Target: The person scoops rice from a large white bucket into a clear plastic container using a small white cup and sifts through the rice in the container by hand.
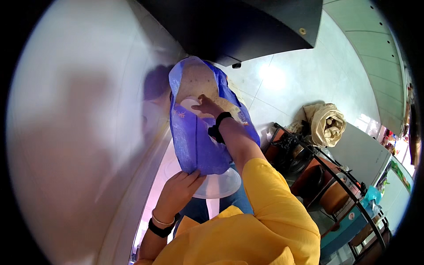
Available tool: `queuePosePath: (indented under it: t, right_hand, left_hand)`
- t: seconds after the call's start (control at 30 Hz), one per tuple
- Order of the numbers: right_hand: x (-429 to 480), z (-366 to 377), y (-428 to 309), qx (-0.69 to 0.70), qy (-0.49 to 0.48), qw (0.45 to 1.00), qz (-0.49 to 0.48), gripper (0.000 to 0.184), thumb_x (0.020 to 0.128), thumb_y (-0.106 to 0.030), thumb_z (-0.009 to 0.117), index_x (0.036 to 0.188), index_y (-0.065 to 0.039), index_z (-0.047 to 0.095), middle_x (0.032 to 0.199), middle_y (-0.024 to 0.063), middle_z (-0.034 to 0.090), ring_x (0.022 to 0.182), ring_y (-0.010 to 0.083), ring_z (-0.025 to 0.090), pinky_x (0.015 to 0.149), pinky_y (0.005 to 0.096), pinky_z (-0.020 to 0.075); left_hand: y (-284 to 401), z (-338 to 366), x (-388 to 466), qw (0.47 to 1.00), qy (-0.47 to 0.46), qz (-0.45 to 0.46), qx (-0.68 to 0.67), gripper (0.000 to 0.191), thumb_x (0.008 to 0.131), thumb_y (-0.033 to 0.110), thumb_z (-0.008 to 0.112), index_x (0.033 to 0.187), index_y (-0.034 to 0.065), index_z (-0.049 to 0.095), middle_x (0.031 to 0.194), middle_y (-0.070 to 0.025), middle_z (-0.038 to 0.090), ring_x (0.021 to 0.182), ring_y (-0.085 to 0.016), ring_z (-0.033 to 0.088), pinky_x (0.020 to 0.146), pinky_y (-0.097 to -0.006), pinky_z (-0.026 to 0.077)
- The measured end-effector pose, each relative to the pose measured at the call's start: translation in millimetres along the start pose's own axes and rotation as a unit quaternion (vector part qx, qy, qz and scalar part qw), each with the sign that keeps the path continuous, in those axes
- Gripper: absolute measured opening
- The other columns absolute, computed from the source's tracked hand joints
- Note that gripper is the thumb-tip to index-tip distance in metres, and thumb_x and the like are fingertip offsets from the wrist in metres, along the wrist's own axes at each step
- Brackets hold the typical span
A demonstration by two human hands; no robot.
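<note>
A blue woven plastic sack [202, 142] stands open before me, its inside pale and speckled. My left hand [180, 187] holds the near edge of the sack's mouth between fingers and thumb. My right hand [209, 106] reaches into the sack, fingers around the edge of a white round bowl or scoop [191, 104]; the exact hold is partly hidden. Pale material lies around it, too unclear to name. Below the sack's near edge, a translucent round plastic basin or lid [218, 185] shows over my legs.
A black cabinet or appliance [245, 29] overhangs the sack's far end. A white wall [82, 132] rises at the left. At the right are a rolled-down cream cloth sack [328, 127], a black metal rack [341, 182] with pots and a teal container [344, 228].
</note>
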State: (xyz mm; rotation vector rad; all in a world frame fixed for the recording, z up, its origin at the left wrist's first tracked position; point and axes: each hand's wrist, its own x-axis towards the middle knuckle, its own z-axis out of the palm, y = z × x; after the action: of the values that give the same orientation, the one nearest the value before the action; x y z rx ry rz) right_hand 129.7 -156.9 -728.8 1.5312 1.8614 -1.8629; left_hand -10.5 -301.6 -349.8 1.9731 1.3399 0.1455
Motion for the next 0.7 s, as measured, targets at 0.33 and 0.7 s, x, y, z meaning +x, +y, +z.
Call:
queuePosePath:
  t: [0.33, 0.7]
  right_hand:
    - [7.0, -24.0, -0.4, 0.265, -0.138, 0.954, 0.034, 0.086, 0.074, -0.034, 0.082, 0.144, -0.010, 0.038, 0.129, 0.0105, 0.054, 0.112, 0.0209, 0.057, 0.093, 0.0353, 0.0494]
    - [32.5, -75.7, -5.2, -0.451, 0.263, 0.835, -0.172, 0.062, 0.073, -0.016, 0.071, 0.132, -0.015, 0.052, 0.122, 0.0150, 0.055, 0.120, 0.0354, 0.049, 0.095, 0.0464, 0.0444]
  left_hand:
    - [-0.6, -0.3, -4.5, 1.000, 0.010, -0.006, -0.017, 0.037, 0.082, 0.008, 0.059, 0.119, 0.0068, 0.064, 0.114, -0.0098, 0.064, 0.091, -0.023, 0.061, 0.087, -0.0331, 0.052]
    - [-3.6, -0.6, -12.2, 0.999, 0.006, -0.023, -0.025, 0.039, 0.080, 0.011, 0.058, 0.119, 0.0059, 0.064, 0.115, -0.0116, 0.062, 0.090, -0.023, 0.060, 0.088, -0.0345, 0.052]
